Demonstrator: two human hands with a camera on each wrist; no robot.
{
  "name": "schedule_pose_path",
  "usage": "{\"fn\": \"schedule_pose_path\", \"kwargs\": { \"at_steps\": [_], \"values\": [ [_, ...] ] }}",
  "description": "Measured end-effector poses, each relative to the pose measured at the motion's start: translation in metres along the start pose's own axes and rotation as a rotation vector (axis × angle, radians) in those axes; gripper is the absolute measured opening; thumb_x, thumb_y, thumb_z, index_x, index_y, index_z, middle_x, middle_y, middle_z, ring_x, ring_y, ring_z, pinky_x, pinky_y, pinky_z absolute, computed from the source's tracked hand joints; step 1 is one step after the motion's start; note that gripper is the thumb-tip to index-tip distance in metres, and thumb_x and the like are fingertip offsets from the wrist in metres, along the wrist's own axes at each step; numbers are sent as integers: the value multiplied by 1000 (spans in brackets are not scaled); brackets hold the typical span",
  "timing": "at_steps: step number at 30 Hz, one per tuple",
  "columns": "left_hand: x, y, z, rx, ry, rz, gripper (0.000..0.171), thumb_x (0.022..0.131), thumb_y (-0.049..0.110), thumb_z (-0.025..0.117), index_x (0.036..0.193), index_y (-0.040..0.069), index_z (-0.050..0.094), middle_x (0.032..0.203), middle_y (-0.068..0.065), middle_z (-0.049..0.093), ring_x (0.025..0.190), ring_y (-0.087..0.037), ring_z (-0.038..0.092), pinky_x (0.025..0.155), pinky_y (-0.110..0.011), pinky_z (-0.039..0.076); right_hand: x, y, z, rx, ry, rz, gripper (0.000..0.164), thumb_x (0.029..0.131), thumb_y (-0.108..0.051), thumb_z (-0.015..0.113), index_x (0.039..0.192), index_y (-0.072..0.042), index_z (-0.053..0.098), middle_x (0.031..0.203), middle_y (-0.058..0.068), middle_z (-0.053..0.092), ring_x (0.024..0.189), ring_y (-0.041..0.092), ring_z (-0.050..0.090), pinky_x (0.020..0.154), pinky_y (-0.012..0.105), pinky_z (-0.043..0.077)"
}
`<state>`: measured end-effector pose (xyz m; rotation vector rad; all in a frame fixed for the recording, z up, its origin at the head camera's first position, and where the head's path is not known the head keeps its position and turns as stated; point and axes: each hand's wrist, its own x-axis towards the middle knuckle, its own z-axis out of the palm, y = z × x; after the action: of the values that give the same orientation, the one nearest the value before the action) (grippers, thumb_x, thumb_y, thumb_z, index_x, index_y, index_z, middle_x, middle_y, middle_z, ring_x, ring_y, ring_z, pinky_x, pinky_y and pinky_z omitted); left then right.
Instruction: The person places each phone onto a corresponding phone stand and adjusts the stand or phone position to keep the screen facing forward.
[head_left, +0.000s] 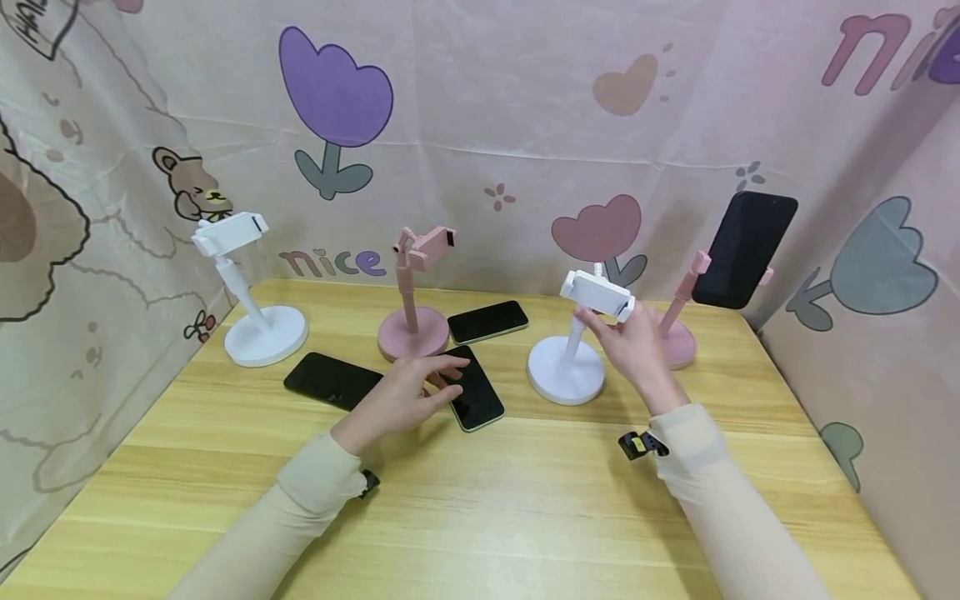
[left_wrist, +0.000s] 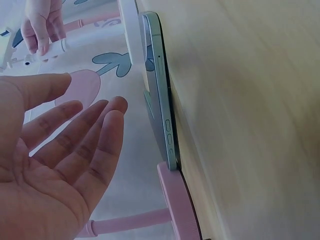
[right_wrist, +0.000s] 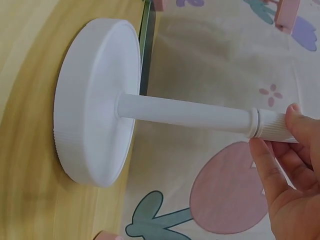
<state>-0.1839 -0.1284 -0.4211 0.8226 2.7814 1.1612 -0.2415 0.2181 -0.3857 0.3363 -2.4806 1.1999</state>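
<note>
My right hand (head_left: 637,348) grips the upper pole of a white phone stand (head_left: 567,372), just under its clamp; in the right wrist view its fingers and thumb pinch the ribbed collar at the top of the pole. That stand's round base (right_wrist: 95,105) rests on the table, and its clamp holds nothing. My left hand (head_left: 401,392), fingers loosely bent and apart, is over the table beside a black-screened phone (head_left: 477,392). The left wrist view shows that palm (left_wrist: 55,185) with nothing in it. A second phone (head_left: 330,379) lies partly behind the left hand.
At the back left stands another white phone stand (head_left: 266,335), its clamp vacant. A pink stand (head_left: 414,333) stands mid-table beside a third phone (head_left: 489,322). On the right, a pink stand (head_left: 678,343) holds an upright phone (head_left: 744,248). A printed curtain (head_left: 480,100) hangs behind the wooden table.
</note>
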Motion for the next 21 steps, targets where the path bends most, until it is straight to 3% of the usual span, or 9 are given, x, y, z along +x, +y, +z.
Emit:
{"fn": "schedule_pose_path", "kwargs": {
  "at_steps": [5, 10, 16, 21],
  "values": [
    [-1, -3, -3, 4, 14, 16, 42, 103, 12, 72, 144, 5, 66, 123, -18, 78, 101, -24, 78, 88, -42, 67, -7, -5, 0, 48, -44, -14, 39, 100, -19, 79, 134, -2, 70, 132, 24, 73, 126, 42, 69, 104, 62, 59],
    [-2, -4, -7, -2, 32, 10, 42, 103, 12, 72, 144, 5, 66, 122, -19, 78, 100, -26, 79, 90, -46, 67, -14, -10, 0, 49, -69, -39, 36, 99, -19, 80, 130, -3, 72, 130, 22, 75, 123, 39, 70, 99, 61, 62],
    [-5, -8, -11, -12, 58, -14, 45, 101, 4, 72, 146, 1, 63, 121, -22, 77, 99, -26, 79, 90, -39, 67, -24, -17, -2, 66, -117, -50, 39, 100, -20, 79, 133, -3, 69, 128, 21, 75, 119, 38, 71, 97, 61, 62],
    [-7, -10, -14, -15, 71, -33, 46, 100, -1, 72, 145, -1, 63, 119, -24, 77, 98, -27, 79, 87, -36, 68, -32, -20, -2, 88, -150, -39, 37, 100, -20, 79, 132, -3, 70, 125, 19, 77, 112, 32, 71, 94, 48, 62]
  ]
}}
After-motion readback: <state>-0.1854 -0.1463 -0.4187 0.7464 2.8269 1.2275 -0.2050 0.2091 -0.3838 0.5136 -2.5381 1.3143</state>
